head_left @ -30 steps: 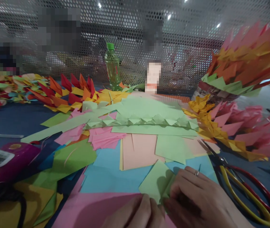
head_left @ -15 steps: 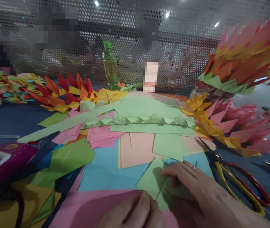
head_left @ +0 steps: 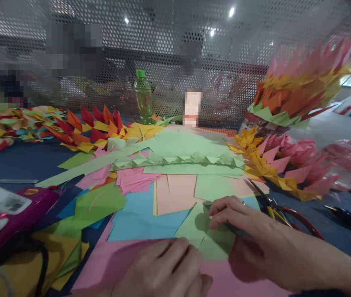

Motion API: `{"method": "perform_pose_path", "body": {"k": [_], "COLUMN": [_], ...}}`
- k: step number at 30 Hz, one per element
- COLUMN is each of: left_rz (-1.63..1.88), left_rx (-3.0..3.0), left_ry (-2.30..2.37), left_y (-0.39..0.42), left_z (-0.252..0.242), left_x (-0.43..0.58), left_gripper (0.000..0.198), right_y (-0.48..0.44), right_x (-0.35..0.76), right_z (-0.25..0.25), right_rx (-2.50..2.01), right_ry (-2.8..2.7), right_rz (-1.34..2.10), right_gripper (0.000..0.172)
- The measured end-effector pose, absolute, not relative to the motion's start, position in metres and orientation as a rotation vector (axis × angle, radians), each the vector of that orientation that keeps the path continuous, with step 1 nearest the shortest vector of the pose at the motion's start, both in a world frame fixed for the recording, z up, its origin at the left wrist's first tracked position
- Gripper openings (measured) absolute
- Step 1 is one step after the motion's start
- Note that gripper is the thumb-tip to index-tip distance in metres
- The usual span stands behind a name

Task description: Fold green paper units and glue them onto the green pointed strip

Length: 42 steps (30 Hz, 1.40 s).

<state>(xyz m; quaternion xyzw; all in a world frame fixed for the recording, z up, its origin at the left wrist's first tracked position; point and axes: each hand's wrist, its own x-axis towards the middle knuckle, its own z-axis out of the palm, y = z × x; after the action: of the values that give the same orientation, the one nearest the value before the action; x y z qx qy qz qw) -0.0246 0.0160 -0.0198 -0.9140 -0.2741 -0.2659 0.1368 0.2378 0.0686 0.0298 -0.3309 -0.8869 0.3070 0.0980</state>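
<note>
Far to the left of the left hand lies a magenta plastic device (head_left: 24,206) with a white sticker (head_left: 1,201). The sticker carries a dark square code, and its print is too blurred to read. The left hand (head_left: 166,268) rests palm down with its fingers loosely curled, gripping nothing. It lies on a large pink paper sheet (head_left: 101,268), and its fingertips are just at the near-left edge of a light green folded paper square (head_left: 208,243). That square sits between the two hands, partly over a blue paper sheet (head_left: 138,220). The right hand (head_left: 243,225), with a ring on one finger, has bent fingers and thumb on the square's far right part. Whether they pinch the fold or only press it cannot be told. Just right of this hand lie scissors with red and yellow handles (head_left: 289,214).
</note>
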Motion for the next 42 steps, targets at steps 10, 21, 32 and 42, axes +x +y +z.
{"method": "perform_pose_path", "body": {"k": [10, 21, 32, 42], "left_rz": [-0.845, -0.823, -0.724, -0.890], "left_rx": [-2.598, -2.615, -2.600, -2.534], "left_ry": [-0.815, -0.807, -0.800, -0.719], "left_y": [0.016, 0.015, 0.015, 0.016], "left_z": [-0.030, -0.026, -0.022, -0.008], "left_x": [-0.024, -0.023, -0.024, -0.025], "left_gripper": [0.018, 0.015, 0.019, 0.028], "right_y": [0.069, 0.061, 0.070, 0.059], "right_x": [0.230, 0.227, 0.226, 0.219], "right_z": [0.025, 0.010, 0.014, 0.025], "right_rx": [-1.060, -1.230, -0.794, -0.489], "right_ry": [-2.511, -2.121, -2.417, -2.775], "right_rz": [0.689, 1.122, 0.855, 0.194], "right_gripper": [0.043, 0.039, 0.064, 0.021]}}
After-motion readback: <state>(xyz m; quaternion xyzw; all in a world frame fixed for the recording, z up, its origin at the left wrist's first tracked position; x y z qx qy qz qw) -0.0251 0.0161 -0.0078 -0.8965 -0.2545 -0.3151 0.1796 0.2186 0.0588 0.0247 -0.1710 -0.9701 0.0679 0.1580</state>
